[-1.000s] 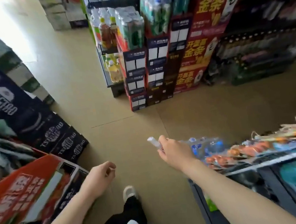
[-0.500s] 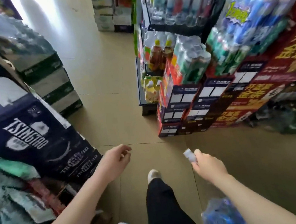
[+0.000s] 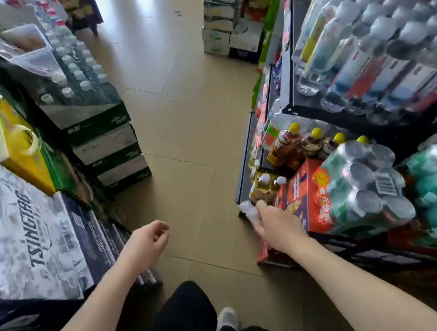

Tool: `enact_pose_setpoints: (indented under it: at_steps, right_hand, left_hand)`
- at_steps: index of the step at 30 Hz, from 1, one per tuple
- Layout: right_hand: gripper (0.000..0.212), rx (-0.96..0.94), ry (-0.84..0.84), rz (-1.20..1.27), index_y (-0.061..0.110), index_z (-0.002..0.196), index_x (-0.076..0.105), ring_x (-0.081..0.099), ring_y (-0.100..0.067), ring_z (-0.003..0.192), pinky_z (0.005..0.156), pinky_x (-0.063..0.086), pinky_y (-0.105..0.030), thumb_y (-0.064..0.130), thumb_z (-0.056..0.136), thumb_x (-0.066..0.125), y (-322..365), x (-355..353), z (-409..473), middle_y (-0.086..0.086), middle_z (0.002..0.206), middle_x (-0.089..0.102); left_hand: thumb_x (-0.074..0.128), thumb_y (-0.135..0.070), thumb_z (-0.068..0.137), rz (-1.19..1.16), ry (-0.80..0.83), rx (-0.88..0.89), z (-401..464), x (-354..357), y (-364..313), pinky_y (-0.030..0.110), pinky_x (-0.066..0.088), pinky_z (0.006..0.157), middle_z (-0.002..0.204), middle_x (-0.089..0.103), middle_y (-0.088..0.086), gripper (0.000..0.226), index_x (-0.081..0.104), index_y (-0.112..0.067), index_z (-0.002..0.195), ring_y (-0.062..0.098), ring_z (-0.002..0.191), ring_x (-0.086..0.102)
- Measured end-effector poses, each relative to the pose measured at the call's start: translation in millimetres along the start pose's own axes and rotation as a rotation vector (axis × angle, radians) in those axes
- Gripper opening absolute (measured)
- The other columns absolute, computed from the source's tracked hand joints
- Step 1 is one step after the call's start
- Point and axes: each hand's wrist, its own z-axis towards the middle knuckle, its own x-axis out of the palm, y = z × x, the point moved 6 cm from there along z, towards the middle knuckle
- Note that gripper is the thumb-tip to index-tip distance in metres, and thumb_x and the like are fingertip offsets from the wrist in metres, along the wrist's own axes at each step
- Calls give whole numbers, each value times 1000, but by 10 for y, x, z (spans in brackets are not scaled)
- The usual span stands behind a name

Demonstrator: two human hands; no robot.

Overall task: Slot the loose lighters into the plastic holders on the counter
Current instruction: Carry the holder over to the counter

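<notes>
A tan tiled floor [image 3: 179, 131] runs down a shop aisle. Left of the aisle, stacked beer cartons [image 3: 35, 239] and bottled water cases [image 3: 103, 141] sit on it. Right of the aisle stands a shelf unit [image 3: 343, 110] holding bottles, with red boxes [image 3: 305, 198] at its foot.

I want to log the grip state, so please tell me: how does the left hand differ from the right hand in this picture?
The right hand pinches a small pale object, likely a lighter, while the left hand holds nothing, its fingers loosely curled. The right hand reaches forward beside the red drinks carton; the left hand hangs over the bare floor, next to the Tsingtao boxes. Both are bare, with bare forearms.
</notes>
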Motion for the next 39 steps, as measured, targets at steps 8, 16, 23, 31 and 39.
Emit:
enact_pose_setpoints:
  at_steps: [8,16,23,31,39]
  right_hand:
    - [17,-159,9,18,21,83,31,55,-26,68,49,33,-29,30,94,40,433,-620,2052,0,76,52]
    - [14,-78,137,-54,17,86,36,58,-29,77,52,35,-31,29,94,36,462,-1058,4158,-9,88,61]
    - [19,-9,170,-54,16,85,35,57,-31,78,60,37,-33,32,95,32,224,-1519,5874,-10,90,59]
    - [18,-156,191,-140,16,82,32,53,-29,70,47,30,-30,29,94,34,413,-2345,8139,-9,82,57]
    - [18,-341,180,-107,17,80,30,49,-28,69,51,32,-30,28,92,39,1293,-3134,10036,-2,79,52]
  left_hand:
    - [52,-22,92,-20,-106,-141,1582,-711,19,20,40,69,99,63,-1,20,60,-17,109,12,84,56]
    - [52,-21,92,5,-92,-87,3374,-1755,-518,20,39,74,102,64,-2,20,60,-18,110,11,87,56]
    - [54,-17,90,57,-125,111,5031,-2610,-1287,11,38,68,93,56,-9,22,58,-18,111,2,77,53]
    - [50,-18,93,-30,-185,-72,6780,-3239,-1437,7,41,64,99,58,-6,27,55,-13,119,-1,83,53]
    - [51,-16,93,-58,-340,-258,8000,-4152,-1127,17,43,72,102,64,0,25,58,-12,117,8,83,58]
